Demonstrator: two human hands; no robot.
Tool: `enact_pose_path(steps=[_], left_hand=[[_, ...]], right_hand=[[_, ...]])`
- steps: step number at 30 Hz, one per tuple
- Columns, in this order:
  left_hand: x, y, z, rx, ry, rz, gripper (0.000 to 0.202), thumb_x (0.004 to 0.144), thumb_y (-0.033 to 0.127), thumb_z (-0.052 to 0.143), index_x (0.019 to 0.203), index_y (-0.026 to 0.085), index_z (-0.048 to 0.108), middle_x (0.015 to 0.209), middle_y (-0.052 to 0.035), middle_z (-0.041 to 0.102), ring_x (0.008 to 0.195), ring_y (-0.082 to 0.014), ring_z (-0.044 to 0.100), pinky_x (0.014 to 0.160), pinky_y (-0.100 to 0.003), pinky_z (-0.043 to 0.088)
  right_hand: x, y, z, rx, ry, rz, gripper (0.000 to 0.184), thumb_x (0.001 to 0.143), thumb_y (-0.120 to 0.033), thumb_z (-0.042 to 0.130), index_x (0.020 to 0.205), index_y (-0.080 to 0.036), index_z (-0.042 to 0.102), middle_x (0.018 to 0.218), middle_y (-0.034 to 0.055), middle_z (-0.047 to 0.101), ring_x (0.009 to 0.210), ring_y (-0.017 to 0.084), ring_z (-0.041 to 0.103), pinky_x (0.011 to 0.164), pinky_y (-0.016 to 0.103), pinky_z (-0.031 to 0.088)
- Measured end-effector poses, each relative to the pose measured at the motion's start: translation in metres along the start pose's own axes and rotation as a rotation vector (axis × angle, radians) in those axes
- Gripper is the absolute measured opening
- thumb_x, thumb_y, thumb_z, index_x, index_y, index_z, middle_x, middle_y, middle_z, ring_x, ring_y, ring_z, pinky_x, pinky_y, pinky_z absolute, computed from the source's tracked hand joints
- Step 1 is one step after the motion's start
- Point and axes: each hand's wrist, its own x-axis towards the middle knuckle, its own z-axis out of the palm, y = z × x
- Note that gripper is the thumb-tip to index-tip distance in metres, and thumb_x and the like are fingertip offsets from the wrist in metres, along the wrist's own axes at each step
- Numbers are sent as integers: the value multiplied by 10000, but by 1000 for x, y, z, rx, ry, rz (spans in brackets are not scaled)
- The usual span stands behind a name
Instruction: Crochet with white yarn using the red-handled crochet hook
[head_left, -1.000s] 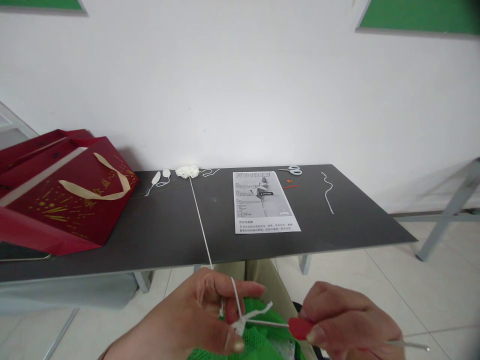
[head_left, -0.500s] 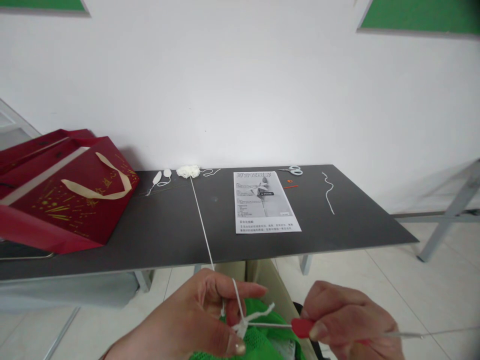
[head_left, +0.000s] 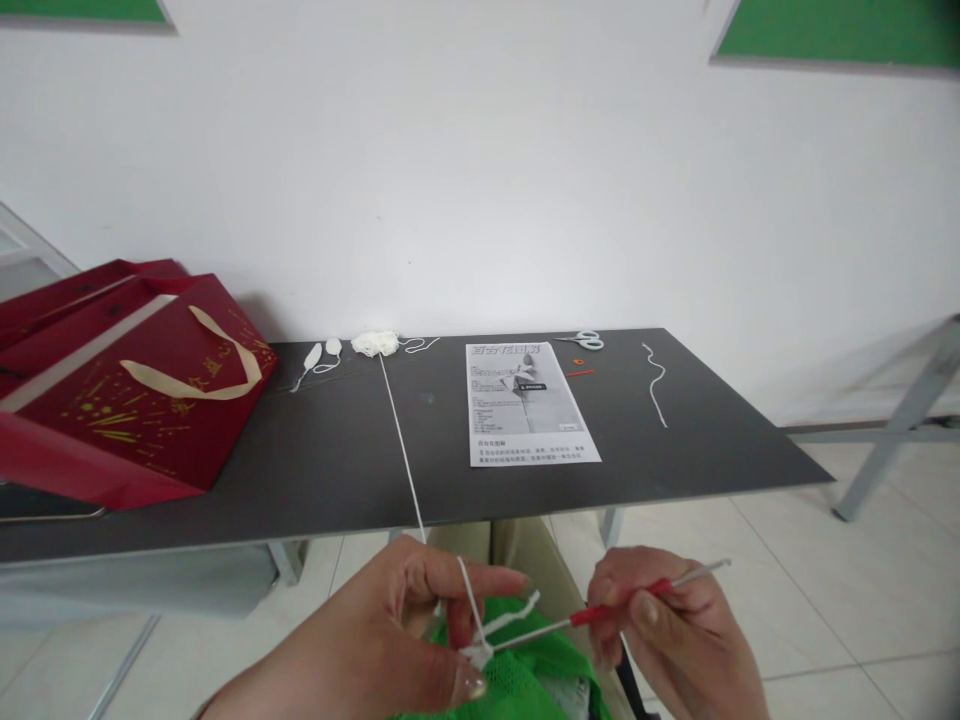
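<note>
At the bottom centre of the frame the left hand [head_left: 397, 640] pinches a small white crochet piece [head_left: 478, 652] between thumb and fingers, with the white yarn [head_left: 403, 450] looped over the forefinger and running up across the dark table [head_left: 337, 470] to the yarn ball [head_left: 375, 343] at the upper middle. The right hand [head_left: 667, 640], lower right, grips the red-handled crochet hook [head_left: 600, 613] with fingers pressed together, its tip at the stitches. A clean stitch probably calls for even yarn tension, a firm pinch just below the working loop, and a turned rather than tugged hook. A printed sheet [head_left: 525, 400] lies on the table.
</note>
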Motion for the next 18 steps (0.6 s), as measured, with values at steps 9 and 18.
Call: enact_pose_path(steps=[9, 18], left_hand=[[3, 0, 6, 132, 59, 153, 291, 619, 174, 809, 865, 327, 834, 883, -25, 761, 1006, -278, 641, 1057, -451, 354], [2, -24, 13, 66, 205, 226, 288, 656, 324, 835, 944, 344, 828, 878, -58, 732, 1089, -287, 593, 1116, -462, 310]], right_hand=[[3, 3, 9, 111, 85, 183, 224, 710, -356, 866, 673, -153, 779, 523, 21, 728, 393, 71, 619, 408, 121, 516], [2, 12, 10, 164, 124, 199, 218, 725, -331, 860, 713, -134, 766, 518, 34, 734, 374, 85, 631, 398, 132, 523]])
